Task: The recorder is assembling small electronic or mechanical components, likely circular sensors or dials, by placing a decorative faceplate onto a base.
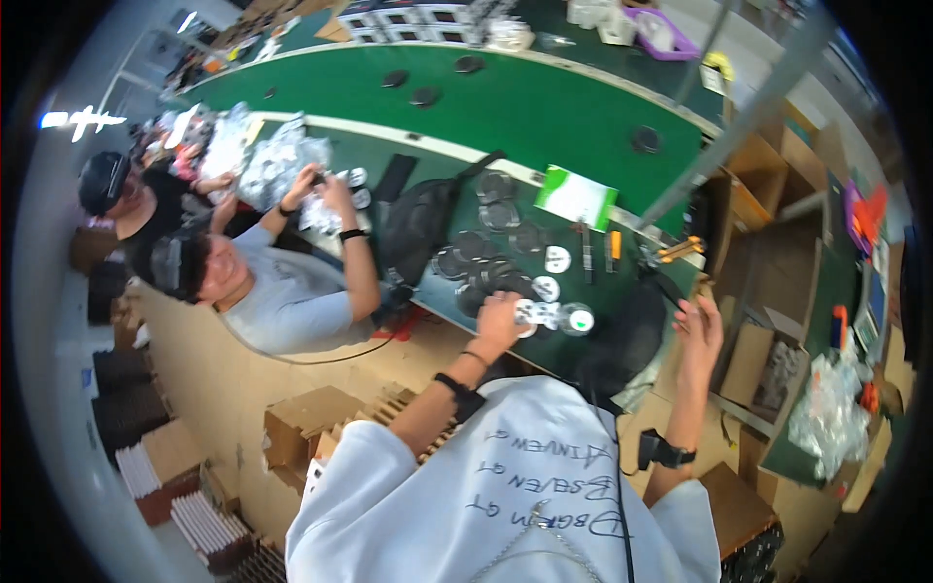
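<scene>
two hands' grip unclear: left hand (498, 325) partly over white disc (526, 311), right hand (699, 335) blurred

right hand (700, 335): kinda blurry, can't tell if it's gripping anything
stacked boxes (413, 19): chopped off by the top edge
white shirt (447, 496): cut off down low

The green table (601, 294) bears dark discs (472, 243) and white discs (557, 259).

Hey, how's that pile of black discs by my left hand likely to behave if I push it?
The pile would probably spread and slide, since its pieces overlap unevenly. Rolling seems unlikely, as they lie mostly flat on the table.
</scene>
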